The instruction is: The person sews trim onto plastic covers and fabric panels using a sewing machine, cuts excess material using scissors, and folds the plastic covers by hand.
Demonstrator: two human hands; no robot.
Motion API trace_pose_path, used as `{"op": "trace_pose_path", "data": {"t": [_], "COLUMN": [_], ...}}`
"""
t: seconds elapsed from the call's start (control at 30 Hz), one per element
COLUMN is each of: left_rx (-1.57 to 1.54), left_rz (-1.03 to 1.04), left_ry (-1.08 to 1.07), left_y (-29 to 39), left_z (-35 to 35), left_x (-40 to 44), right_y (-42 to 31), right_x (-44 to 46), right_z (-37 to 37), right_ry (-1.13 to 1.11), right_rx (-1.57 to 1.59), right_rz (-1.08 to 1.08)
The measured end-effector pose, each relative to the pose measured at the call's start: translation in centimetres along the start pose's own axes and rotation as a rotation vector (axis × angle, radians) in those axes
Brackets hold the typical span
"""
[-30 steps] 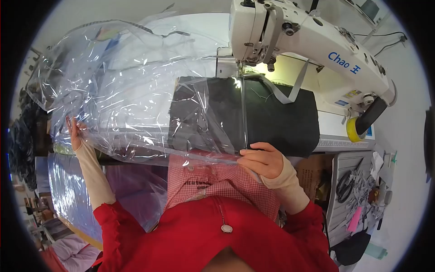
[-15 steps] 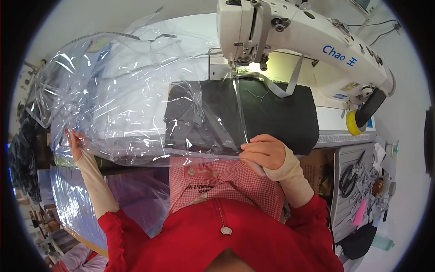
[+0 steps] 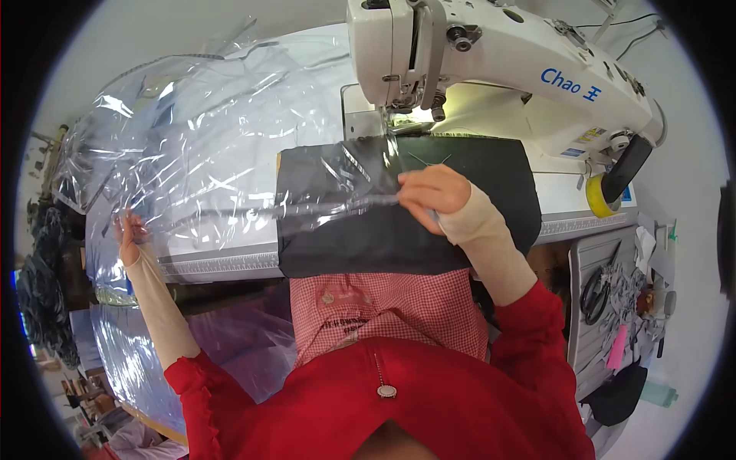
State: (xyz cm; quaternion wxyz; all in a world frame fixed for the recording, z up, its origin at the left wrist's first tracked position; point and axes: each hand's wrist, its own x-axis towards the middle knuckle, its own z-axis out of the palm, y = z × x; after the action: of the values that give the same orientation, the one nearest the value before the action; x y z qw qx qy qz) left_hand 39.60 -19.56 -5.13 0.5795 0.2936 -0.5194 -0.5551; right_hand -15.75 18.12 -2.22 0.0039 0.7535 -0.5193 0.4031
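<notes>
A large clear plastic sheet [image 3: 222, 130] spreads over the left of the sewing table, its right part over a black panel [image 3: 475, 176]. My right hand [image 3: 435, 192] pinches the sheet's corner above the panel, a little below the needle area of the white sewing machine [image 3: 529, 61]. A grey strip along the sheet's edge runs leftward from those fingers. At the far left my left hand [image 3: 132, 230] is closed on the sheet's gathered edge, fingers partly seen through plastic. The sheet's upper right end lies near the presser foot.
A yellow tape roll [image 3: 598, 196] hangs by the machine's right end. On the right, a grey tray [image 3: 579, 337] holds black scissors [image 3: 596, 293] and fabric scraps. More clear plastic [image 3: 238, 345] hangs below the table at left. Dark material [image 3: 47, 284] is bunched at far left.
My right hand has moved up with the sheet's corner, drawing the lower edge up over the black panel. The grey strip looped beside the needle is no longer visible. The camera view has shifted slightly.
</notes>
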Motion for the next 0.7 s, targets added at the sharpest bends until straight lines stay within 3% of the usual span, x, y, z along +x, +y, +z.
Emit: {"op": "trace_pose_path", "data": {"t": [0.07,0.1,0.13,0.2,0.23,0.27,0.3,0.37,0.4,0.43,0.5,0.63,0.7], "left_rx": [0.030,0.149,0.401,1.313,1.433,1.435,1.214,1.269,1.119,1.087,1.018,1.212,1.486], "left_rz": [-0.444,-0.459,-0.266,0.478,0.777,0.922,0.690,0.748,0.698,0.808,0.803,0.719,0.668], "left_ry": [0.286,0.382,0.466,0.708,0.698,0.516,0.274,-0.426,-0.768,-0.981,-1.158,-1.277,-1.462], "left_y": [-1.6,-1.1,-0.9,1.9,3.9,5.1,4.9,4.6,4.5,4.1,2.3,-1.3,-0.8], "left_z": [-4.2,-3.4,-2.7,6.3,12.1,17.8,22.2,30.5,34.7,38.2,42.1,44.3,45.0], "left_x": [3.3,3.6,3.6,0.0,-1.9,-3.5,-4.7,-7.6,-9.0,-9.8,-10.9,-9.6,-9.5], "right_y": [0.8,1.2,1.7,2.4,2.4,2.4,2.4,2.2,2.0,2.0,2.4,2.8,3.0], "right_x": [0.9,1.2,1.5,1.9,2.0,2.1,2.1,2.2,2.2,2.3,2.4,2.7,2.9], "right_z": [-0.1,0.1,0.3,0.8,0.9,1.0,1.0,1.1,1.1,1.0,1.0,1.0,1.0], "right_ry": [-0.052,-0.022,-0.026,0.001,-0.008,-0.018,-0.001,-0.001,0.034,0.071,0.013,0.131,0.150], "right_rx": [-0.066,-0.085,-0.081,-0.068,-0.070,-0.063,-0.051,-0.028,-0.039,-0.052,0.022,0.012,0.006], "right_rz": [-0.003,-0.004,-0.005,-0.002,-0.005,-0.010,0.006,0.006,0.027,0.050,0.046,0.042,0.077]}}
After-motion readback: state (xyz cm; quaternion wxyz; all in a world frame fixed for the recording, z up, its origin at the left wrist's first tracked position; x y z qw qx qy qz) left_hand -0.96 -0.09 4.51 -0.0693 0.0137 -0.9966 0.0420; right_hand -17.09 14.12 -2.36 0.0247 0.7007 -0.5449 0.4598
